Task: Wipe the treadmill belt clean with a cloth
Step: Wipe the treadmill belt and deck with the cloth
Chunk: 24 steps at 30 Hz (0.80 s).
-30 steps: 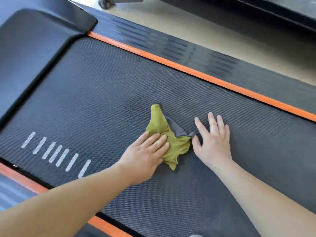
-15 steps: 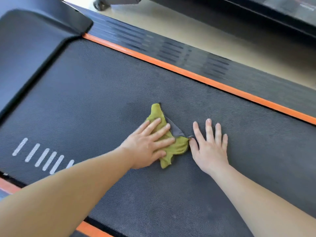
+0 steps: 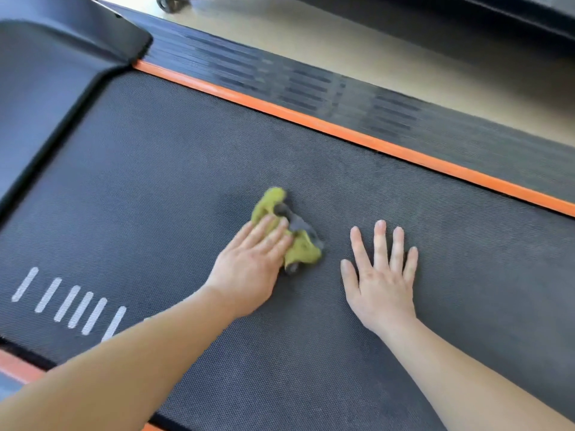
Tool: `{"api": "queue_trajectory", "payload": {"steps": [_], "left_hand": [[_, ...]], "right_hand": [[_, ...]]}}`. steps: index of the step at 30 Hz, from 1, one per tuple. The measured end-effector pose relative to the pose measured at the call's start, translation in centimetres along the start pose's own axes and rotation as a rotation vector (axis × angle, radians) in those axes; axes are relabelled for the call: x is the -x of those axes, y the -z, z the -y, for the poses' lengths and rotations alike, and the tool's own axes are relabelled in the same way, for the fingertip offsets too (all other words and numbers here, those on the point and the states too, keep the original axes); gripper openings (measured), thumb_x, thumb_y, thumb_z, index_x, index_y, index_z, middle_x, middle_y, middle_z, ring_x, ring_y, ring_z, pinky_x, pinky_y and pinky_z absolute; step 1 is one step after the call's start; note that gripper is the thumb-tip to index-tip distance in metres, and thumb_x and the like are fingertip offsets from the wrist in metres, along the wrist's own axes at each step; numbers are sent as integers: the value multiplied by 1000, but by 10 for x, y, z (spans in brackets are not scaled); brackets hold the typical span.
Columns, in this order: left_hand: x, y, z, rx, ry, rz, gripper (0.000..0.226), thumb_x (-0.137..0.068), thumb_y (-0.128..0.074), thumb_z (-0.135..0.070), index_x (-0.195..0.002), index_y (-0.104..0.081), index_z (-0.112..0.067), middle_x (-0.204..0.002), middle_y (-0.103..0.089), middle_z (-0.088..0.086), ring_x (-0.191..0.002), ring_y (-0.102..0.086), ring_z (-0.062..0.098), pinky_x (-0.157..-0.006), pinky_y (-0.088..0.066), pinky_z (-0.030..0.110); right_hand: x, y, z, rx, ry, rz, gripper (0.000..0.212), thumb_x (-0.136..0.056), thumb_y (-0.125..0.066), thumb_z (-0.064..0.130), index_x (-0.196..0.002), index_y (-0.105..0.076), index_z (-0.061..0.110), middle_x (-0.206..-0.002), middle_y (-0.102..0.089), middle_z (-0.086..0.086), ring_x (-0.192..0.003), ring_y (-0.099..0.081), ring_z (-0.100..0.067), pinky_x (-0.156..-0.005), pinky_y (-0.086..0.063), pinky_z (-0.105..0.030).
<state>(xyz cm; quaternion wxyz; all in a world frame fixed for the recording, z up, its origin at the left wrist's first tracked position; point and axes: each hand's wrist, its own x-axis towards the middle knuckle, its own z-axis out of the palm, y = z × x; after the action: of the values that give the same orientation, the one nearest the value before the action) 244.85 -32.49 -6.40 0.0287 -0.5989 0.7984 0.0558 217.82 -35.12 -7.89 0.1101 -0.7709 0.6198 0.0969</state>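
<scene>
The dark textured treadmill belt point(image 3: 161, 169) fills most of the head view. A crumpled yellow-green and grey cloth point(image 3: 303, 248) lies on it near the middle. My left hand point(image 3: 252, 262) presses flat on the cloth with straight fingers and covers its left part. To the right, my right hand point(image 3: 381, 275) rests flat on the bare belt, fingers spread, a short gap away from the cloth.
An orange stripe point(image 3: 357, 138) and a ribbed black side rail point(image 3: 311, 82) run along the belt's far edge. The black motor cover point(image 3: 40, 88) lies at the upper left. White dash marks point(image 3: 71, 303) sit near the belt's near edge. Beige floor point(image 3: 373, 48) lies beyond.
My left hand has slid the cloth to the left, bunching it, so it no longer touches my right hand. The right hand stays flat on the belt.
</scene>
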Motion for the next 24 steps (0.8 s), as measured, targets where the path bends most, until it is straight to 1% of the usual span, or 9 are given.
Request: {"api": "queue_trajectory", "payload": {"steps": [2,5,8,12,14,17,20,22,24], "left_hand": [[-7,-2,-30,89,225,-40,54,-102,-36,-32,-151,-49,-12,-161,-41,6,-155,-24,31,-125,-22,51],[31,-13,-87,133,-174,-21,49,-98,-46,-26,-144,-56,-10,-152,-52,9,-152,-30,35,-122,-28,54],[28,-9,-52,66,-414,-16,47,-100,-47,-29,-144,-56,-15,-155,-50,2,-152,-34,26,-123,-29,48],[-29,2,-8,43,123,-97,52,-96,-43,-24,-144,-57,-10,-156,-48,7,-151,-34,29,-126,-19,45],[-29,1,-34,114,254,-120,51,-99,-43,-24,-145,-54,-5,-156,-48,10,-154,-27,32,-126,-19,49],[14,-5,-85,177,-42,-63,47,-103,-45,-28,-145,-56,-9,-155,-50,6,-154,-26,29,-124,-27,50],[18,0,-54,121,-372,15,47,-103,-44,-32,-146,-56,-16,-155,-50,1,-153,-30,23,-123,-29,48],[-7,0,-23,21,-286,-3,50,-100,-39,-31,-146,-56,-18,-158,-46,-1,-152,-33,23,-125,-26,48],[-36,7,-1,9,67,-33,57,-99,-31,-32,-149,-52,-16,-161,-41,1,-154,-28,25,-127,-20,47]], "right_hand": [[0,-2,0,-5,-9,-34,65,-106,-9,59,-165,4,37,-173,15,-9,-157,21,-37,-125,2,-65],[0,-4,0,-7,-1,-69,67,-104,-24,54,-166,-12,34,-174,1,-13,-158,7,-42,-123,-6,-68],[-1,-6,-4,-7,16,-80,69,-100,-29,51,-166,-19,32,-174,-4,-14,-158,1,-45,-122,-9,-70],[0,-5,-2,-4,6,-84,65,-106,-22,56,-166,-12,33,-174,-1,-12,-159,7,-41,-124,-4,-67],[1,-6,-1,1,4,-101,65,-106,-23,55,-166,-12,33,-174,-1,-12,-159,7,-41,-124,-4,-67],[-1,-9,-3,-6,10,-115,69,-101,-30,51,-166,-17,32,-174,-2,-13,-158,4,-42,-123,-7,-68],[0,-10,-4,0,8,-120,68,-102,-29,50,-166,-16,32,-174,0,-12,-159,5,-42,-123,-9,-69],[-1,-8,-4,-3,12,-113,68,-101,-27,49,-166,-14,33,-174,1,-12,-158,7,-42,-123,-8,-68],[1,-8,-3,-5,8,-106,64,-106,-18,54,-166,-9,34,-174,3,-11,-158,11,-39,-124,-4,-67]]}}
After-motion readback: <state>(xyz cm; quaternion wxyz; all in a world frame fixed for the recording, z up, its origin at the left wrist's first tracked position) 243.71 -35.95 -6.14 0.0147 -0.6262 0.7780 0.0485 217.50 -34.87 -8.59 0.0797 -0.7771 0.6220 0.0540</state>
